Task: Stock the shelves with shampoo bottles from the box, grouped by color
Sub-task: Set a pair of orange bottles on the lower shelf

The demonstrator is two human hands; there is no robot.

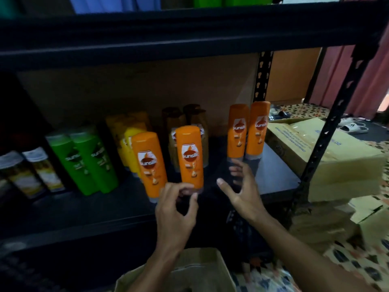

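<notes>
Left hand pinches the grey base of an orange plastic Sunsilk bottle; right hand, fingers spread, seemingly steadies the pair of orange bottles. Set it upright beside them.

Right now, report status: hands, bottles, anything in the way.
Left hand pinches orange plastic shampoo bottle at its base. Right hand open, by orange pair. Brown bottles close behind.

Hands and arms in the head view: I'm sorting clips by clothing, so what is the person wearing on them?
Nothing that shows. The left hand and right hand are bare, with no gloves, rings or watch visible, and the forearms are uncovered down to the edge of the picture, so no sleeve comes into view. Motion blur could hide small details.
</notes>
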